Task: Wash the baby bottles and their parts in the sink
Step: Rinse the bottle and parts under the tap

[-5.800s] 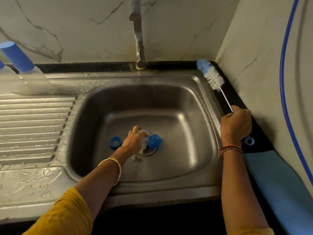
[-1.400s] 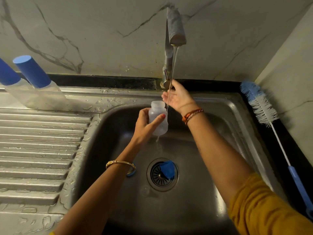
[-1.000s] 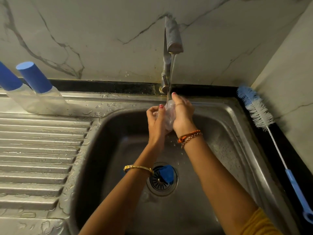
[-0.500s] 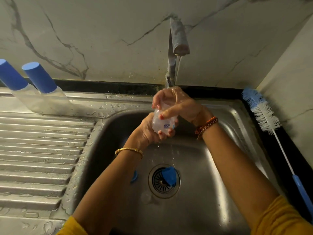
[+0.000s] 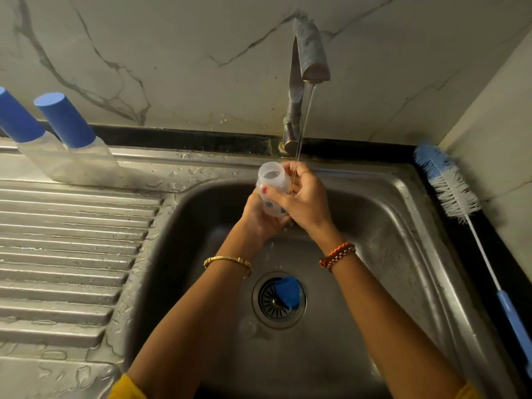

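A: While water runs from the tap (image 5: 309, 50), what is seen in the sink (image 5: 403, 226)?

B: A clear bottle (image 5: 272, 188) is held at the far side, gripped by the left hand (image 5: 259, 216) below and the right hand (image 5: 305, 201) beside.

A: Smaller?

B: A blue cap (image 5: 288, 290) is seen on the drain.

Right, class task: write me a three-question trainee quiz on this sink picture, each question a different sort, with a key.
1. True or false: the bottle brush is being held by the right hand.
2. Multiple choice: the blue cap in the sink lies A) on the drainboard, B) on the drain strainer, C) on the tap.
3. Fill in: both hands hold one clear ____ under the running water.

Key
1. False: the brush lies on the counter to the right of the sink, and the right hand grips the bottle together with the left hand.
2. B.
3. Bottle.
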Action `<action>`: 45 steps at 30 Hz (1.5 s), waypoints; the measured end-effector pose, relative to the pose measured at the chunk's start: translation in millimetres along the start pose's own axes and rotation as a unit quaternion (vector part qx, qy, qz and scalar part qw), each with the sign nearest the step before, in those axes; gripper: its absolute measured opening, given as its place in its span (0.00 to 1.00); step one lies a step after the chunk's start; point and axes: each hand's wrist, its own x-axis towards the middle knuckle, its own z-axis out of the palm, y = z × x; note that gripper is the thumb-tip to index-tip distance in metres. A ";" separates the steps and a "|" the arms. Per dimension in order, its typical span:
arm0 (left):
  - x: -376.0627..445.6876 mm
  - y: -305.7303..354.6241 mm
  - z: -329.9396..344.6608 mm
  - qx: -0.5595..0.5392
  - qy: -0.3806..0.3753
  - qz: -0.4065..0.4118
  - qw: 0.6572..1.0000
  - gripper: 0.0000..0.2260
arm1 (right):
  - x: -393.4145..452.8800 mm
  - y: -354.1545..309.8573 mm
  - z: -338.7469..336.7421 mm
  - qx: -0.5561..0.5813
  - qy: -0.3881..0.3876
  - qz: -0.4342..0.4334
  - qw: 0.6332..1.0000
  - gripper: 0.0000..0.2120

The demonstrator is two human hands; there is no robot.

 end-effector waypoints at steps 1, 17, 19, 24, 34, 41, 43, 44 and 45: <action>-1.1 -0.1 -0.3 0.018 0.010 -0.013 1.000 0.19 | -0.6 -0.4 -2.1 -0.017 0.017 -0.022 0.999 0.23; -3.0 -16.3 -14.0 0.063 0.135 -0.021 0.989 0.20 | -14.3 12.7 -19.9 -0.100 0.137 -0.045 0.984 0.20; -3.1 -18.3 -14.3 0.050 0.146 -0.019 0.988 0.21 | -12.1 7.1 -19.8 -0.113 0.120 -0.057 0.985 0.20; -4.4 -20.1 -21.0 0.003 0.162 0.002 0.987 0.19 | -11.6 -8.2 -19.4 -0.111 0.154 -0.115 0.975 0.19; -10.5 -14.6 -24.6 -0.007 0.158 0.020 0.987 0.19 | -18.5 -2.5 -7.5 -0.155 0.102 -0.068 0.980 0.18; -10.6 -17.6 -22.0 -0.018 0.146 0.015 0.989 0.18 | -16.1 1.7 -12.1 -0.165 0.093 -0.062 0.980 0.19; -12.7 -16.3 -19.3 -0.010 0.124 0.014 0.992 0.19 | -14.2 0.7 -16.1 -0.139 0.138 -0.087 0.977 0.18; -11.3 -16.5 -19.5 -0.011 0.116 0.015 0.993 0.20 | -14.4 -0.1 -16.3 -0.146 0.139 -0.091 0.975 0.17; -11.1 -17.7 -19.0 -0.016 0.107 0.019 0.994 0.21 | -15.8 -0.2 -15.6 -0.163 0.120 -0.077 0.976 0.18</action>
